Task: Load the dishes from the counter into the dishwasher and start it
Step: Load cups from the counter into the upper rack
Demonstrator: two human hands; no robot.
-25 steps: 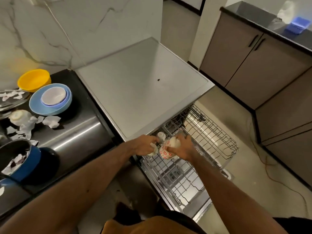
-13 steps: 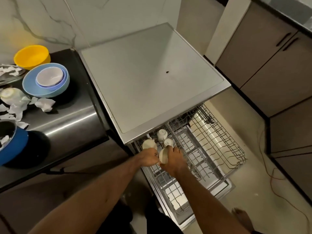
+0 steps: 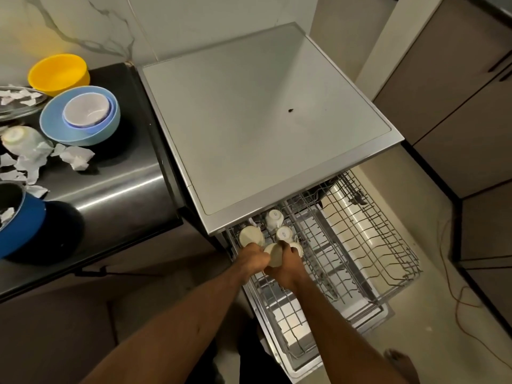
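1. While the person leans over the open dishwasher (image 3: 263, 120), both bare arms reach down to the front left corner of its pulled-out upper rack (image 3: 360, 245).
2. A cream cup (image 3: 273, 254) sits tilted between the two hands, right at that corner of the rack, low against the wires.
3. The left grip (image 3: 253, 259) has its fingers curled against the cup's left side.
4. The right grip (image 3: 286, 270) wraps round the cup's lower right side, so both are closed on the same cup.
5. Four pale cups (image 3: 274, 218) sit close together in the rack just beyond the knuckles; two of them show a small printed mark on an upturned base.
6. Below the upper rack, a lower rack (image 3: 291, 328) shows over the dropped door.
7. On the dark surface (image 3: 119, 176) left of the machine, a yellow bowl (image 3: 59, 73) stands near the marble wall.
8. Just in front of it is a wide blue bowl (image 3: 80, 134) with a lilac bowl (image 3: 87, 110) nested inside.
9. Further left lie a glass plate (image 3: 19, 106) holding paper scraps, torn paper (image 3: 74, 157) strewn about, and a blue pot (image 3: 19, 225) at the edge of view.
10. An orange cable (image 3: 454, 286) trails over the floor on the right, and a bare foot (image 3: 399, 361) shows near the door's corner.
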